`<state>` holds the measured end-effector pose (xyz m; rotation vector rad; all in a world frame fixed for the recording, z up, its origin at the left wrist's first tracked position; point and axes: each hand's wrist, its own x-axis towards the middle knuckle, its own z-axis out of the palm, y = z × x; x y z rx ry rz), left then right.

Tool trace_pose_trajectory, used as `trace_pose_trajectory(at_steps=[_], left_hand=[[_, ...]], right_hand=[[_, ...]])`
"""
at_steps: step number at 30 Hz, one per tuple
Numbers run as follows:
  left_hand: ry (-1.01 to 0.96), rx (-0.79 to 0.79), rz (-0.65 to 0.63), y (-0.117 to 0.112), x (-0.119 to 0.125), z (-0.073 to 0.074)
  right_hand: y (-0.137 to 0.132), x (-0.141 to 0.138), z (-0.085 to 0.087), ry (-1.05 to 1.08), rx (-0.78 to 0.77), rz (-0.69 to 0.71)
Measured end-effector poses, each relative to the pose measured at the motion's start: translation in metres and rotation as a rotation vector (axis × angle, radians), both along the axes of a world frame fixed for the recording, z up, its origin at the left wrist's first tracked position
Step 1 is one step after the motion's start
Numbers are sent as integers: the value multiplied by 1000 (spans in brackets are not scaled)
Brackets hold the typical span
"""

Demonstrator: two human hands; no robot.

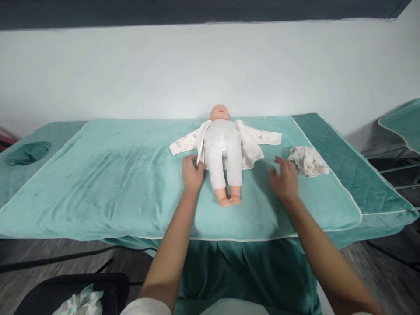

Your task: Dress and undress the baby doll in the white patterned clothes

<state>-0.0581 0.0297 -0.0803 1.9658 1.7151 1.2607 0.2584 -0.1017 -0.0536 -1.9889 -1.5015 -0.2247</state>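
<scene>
A big green bed fills the room, with a black chair at its front left. On the bed, a doll lies on an open white shirt. A crumpled cloth is just beside the right hand, whose fingers are spread. The left hand is at the shirt's edge; I cannot tell if it pinches.

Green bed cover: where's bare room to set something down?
Widest, the stretch from the left hand to the pale left seam; smaller, between the doll's feet and the front edge. Crowded around the jacket and where the right hand is by the crumpled cloth.
</scene>
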Motion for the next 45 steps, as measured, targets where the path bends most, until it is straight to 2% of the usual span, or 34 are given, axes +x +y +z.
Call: trace_pose_trajectory(at_steps=[3,5,7,10,13,16,19,22,23,25,28,32,36,38,41,43,45], left_hand=[[60,152,-79,-7,2,4],[116,177,-169,-14,4,7],[127,184,-264,-21,6,9],[42,193,-313,-33,7,10],[-40,110,-338,-47,8,12],[-78,-37,-384,-61,12,25],[-160,-185,-448,-74,16,52],[-367,-326,-642,-85,13,88],[-422,-322,-708,-88,11,99],[-450,-194,-780,-95,4,118],[-268,83,-706,-105,-7,134],[59,283,-596,-113,-16,137],[111,317,-486,-108,-22,137],[-4,294,-451,-104,-25,141],[-376,226,-406,-96,-29,155],[-623,154,-421,-89,-31,166],[-791,110,-470,-81,-32,176]], right_hand=[[-18,46,8,-221,-32,-198],[-28,76,12,-217,-176,-269],[-34,98,18,-193,-331,-212],[-35,107,35,-166,-414,-73],[-27,86,67,-2,-482,47],[-17,42,107,154,-502,153],[-5,-12,141,250,-494,352],[9,-64,163,517,-404,477],[13,-79,168,633,-364,501],[22,-106,177,895,-295,535],[32,-133,188,1182,-216,565],[39,-150,195,1302,-186,660],[38,-150,194,1227,-141,718],[34,-144,195,1116,-107,719],[26,-133,199,941,-97,748],[20,-126,202,874,-149,777],[15,-121,205,850,-212,810]])
